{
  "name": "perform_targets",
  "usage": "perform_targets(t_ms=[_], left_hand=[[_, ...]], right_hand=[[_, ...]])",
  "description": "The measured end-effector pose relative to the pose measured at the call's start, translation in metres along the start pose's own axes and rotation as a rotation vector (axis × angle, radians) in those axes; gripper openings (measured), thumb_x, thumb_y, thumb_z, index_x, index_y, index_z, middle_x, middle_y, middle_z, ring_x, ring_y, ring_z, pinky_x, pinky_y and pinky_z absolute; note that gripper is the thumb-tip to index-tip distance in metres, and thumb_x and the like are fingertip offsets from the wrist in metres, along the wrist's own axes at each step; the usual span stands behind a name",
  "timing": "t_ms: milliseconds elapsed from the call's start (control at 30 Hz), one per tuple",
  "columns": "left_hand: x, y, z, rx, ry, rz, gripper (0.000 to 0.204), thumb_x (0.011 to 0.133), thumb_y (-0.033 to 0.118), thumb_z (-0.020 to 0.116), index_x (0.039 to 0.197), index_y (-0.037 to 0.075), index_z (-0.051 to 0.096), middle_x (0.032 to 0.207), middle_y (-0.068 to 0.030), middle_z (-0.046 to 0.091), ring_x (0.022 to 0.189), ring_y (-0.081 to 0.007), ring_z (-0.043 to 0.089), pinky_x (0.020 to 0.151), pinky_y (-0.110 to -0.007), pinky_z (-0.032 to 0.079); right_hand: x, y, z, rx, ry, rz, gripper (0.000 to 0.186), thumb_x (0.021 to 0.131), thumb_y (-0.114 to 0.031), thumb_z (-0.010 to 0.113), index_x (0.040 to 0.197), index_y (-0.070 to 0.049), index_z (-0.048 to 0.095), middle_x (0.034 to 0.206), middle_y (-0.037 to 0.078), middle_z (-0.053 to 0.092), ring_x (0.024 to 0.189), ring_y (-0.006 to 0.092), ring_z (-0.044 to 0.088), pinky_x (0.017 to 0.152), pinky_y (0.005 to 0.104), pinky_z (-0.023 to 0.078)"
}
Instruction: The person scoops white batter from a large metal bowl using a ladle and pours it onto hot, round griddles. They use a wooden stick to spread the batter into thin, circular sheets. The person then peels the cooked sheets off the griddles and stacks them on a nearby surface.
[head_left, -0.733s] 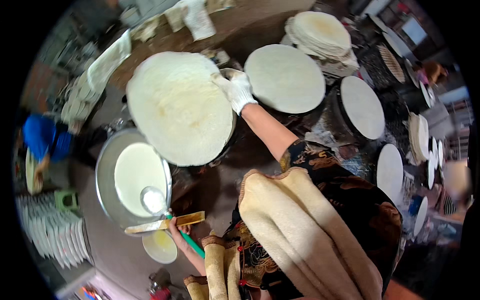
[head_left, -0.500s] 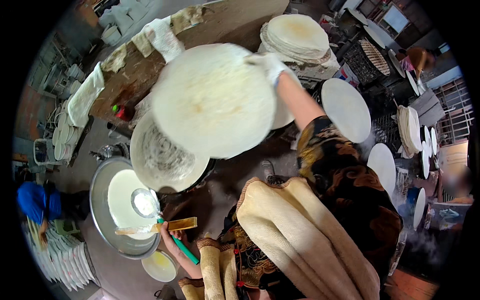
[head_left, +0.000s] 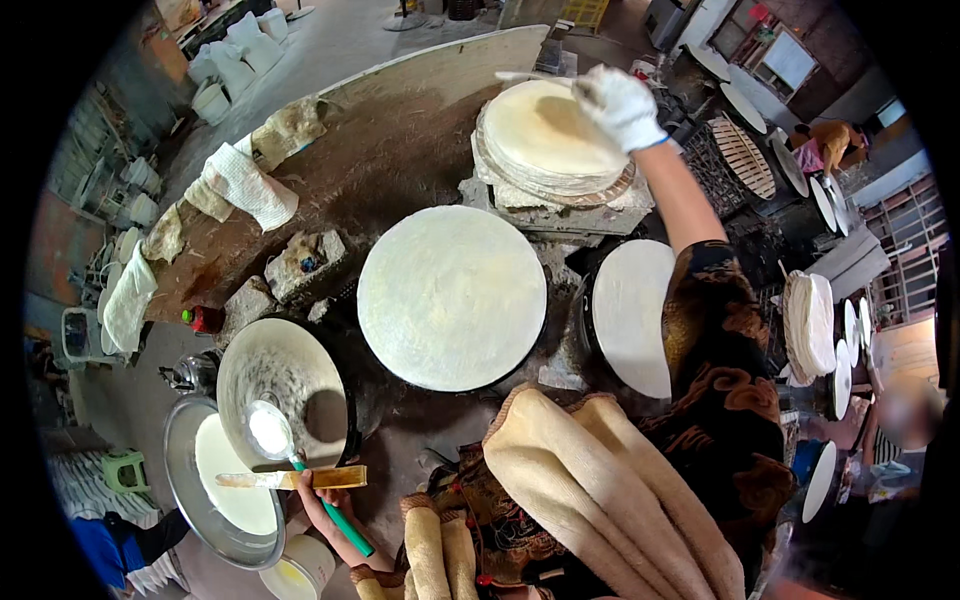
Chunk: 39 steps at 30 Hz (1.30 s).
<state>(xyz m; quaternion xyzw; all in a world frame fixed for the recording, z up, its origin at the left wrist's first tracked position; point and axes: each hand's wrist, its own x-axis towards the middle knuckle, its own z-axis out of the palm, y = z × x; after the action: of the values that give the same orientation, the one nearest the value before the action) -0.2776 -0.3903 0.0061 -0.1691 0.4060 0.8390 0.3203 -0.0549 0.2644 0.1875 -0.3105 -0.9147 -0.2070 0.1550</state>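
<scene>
My left hand (head_left: 322, 508) is closed around a green-handled ladle (head_left: 345, 524) and a flat wooden scraper (head_left: 340, 477). The ladle's bowl, white with batter, hangs over the near edge of the left griddle (head_left: 300, 370). Below it, a wide metal basin (head_left: 183, 490) holds white batter. In a white glove, my right hand (head_left: 618, 108) is closed beside the far right edge of a stack of round flatbreads (head_left: 550, 130). A thin pale strip (head_left: 525, 76) juts left from its fingers; what it is I cannot make out. A round white layer of batter (head_left: 452, 298) covers the middle griddle.
Another pale round griddle (head_left: 635, 310) stands at the right, partly behind my sleeve. White cloths (head_left: 250, 185) drape over a low curved wall (head_left: 400, 110). A bucket (head_left: 300, 570) stands near the basin. Further griddles line the right side. A person in blue (head_left: 110, 548) is at lower left.
My right hand has moved up and right, from holding a large flatbread over the griddles to the stack. That flatbread has left the hand. The middle griddle is now uncovered. The ladle shifted slightly left.
</scene>
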Motion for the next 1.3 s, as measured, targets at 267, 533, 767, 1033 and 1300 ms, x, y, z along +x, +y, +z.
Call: perform_targets(t_ms=[267, 533, 767, 1033, 1300], left_hand=[[-0.013, -0.015, 0.037, 0.011, 0.116, 0.046, 0.024, 0.093, 0.018, 0.055, 0.115, 0.009, 0.055, 0.053, 0.0059, 0.045, 0.038, -0.0048, 0.041, 0.033, -0.018, 0.034], [-0.016, -0.016, 0.020, -0.002, 0.070, 0.054, 0.016, 0.094, 0.018, 0.054, 0.107, 0.009, 0.057, 0.052, 0.0061, 0.044, 0.037, -0.0055, 0.041, 0.032, -0.018, 0.033], [-0.017, -0.006, 0.002, 0.139, 0.279, 0.121, 0.041, 0.095, 0.017, 0.051, 0.136, 0.010, 0.046, 0.052, 0.0070, 0.040, 0.038, -0.0046, 0.038, 0.032, -0.018, 0.031], [-0.013, 0.048, -0.036, 0.190, 0.056, -0.064, 0.014, 0.091, 0.015, 0.056, 0.081, 0.009, 0.049, 0.053, 0.0042, 0.042, 0.037, -0.0062, 0.039, 0.032, -0.019, 0.032], [-0.025, 0.096, -0.099, 0.323, 0.171, -0.056, 0.011, 0.088, 0.015, 0.061, 0.087, 0.009, 0.052, 0.052, 0.0047, 0.041, 0.036, -0.0051, 0.039, 0.031, -0.018, 0.032]], right_hand=[[-0.058, -0.019, 0.210, -0.129, -0.260, 0.004, 0.025, 0.088, -0.021, 0.047, 0.106, -0.014, 0.062, 0.106, 0.004, 0.062, 0.101, 0.0196, 0.059, 0.083, 0.0377, 0.049], [-0.056, -0.040, 0.217, -0.102, -0.366, 0.107, 0.024, 0.089, -0.020, 0.046, 0.104, -0.014, 0.063, 0.104, 0.007, 0.062, 0.101, 0.0235, 0.061, 0.083, 0.0400, 0.051], [-0.058, -0.102, 0.160, 0.174, -0.384, 0.255, 0.039, 0.086, -0.031, 0.059, 0.120, -0.012, 0.060, 0.121, 0.016, 0.058, 0.108, 0.0340, 0.059, 0.092, 0.0445, 0.048], [-0.253, -0.324, 0.050, 1.606, -0.499, 0.857, 0.026, 0.091, -0.029, 0.062, 0.087, -0.004, 0.069, 0.075, 0.003, 0.068, 0.060, 0.0076, 0.057, 0.051, 0.0232, 0.044], [-0.200, -0.467, 0.051, 0.541, -0.299, -0.134, 0.023, 0.085, -0.023, 0.054, 0.102, -0.016, 0.068, 0.104, 0.003, 0.064, 0.102, 0.0237, 0.057, 0.087, 0.0374, 0.047]])
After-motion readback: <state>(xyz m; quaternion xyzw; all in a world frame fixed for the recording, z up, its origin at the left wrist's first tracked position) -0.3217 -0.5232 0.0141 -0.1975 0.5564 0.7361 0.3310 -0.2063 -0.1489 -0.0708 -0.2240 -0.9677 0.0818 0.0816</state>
